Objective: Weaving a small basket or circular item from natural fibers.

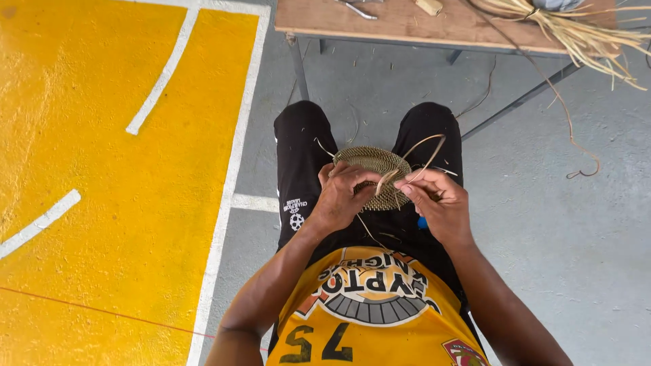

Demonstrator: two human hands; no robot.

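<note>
A small round woven disc point(371, 163) of tan fibre rests over my lap, between my knees in black shorts. My left hand point(342, 196) grips its near edge from the left, fingers curled over the weave. My right hand point(437, 202) pinches a thin tan fibre strand point(424, 150) that loops up from the disc's right edge. A blue object point(422, 222) peeks out under my right hand; what it is cannot be told.
A wooden table point(407, 27) on metal legs stands ahead, bearing a bundle of dry straw point(583, 34), a metal tool point(359, 10) and a small pale block point(429, 6). Grey floor lies to the right, yellow-painted floor with white lines point(230, 169) to the left.
</note>
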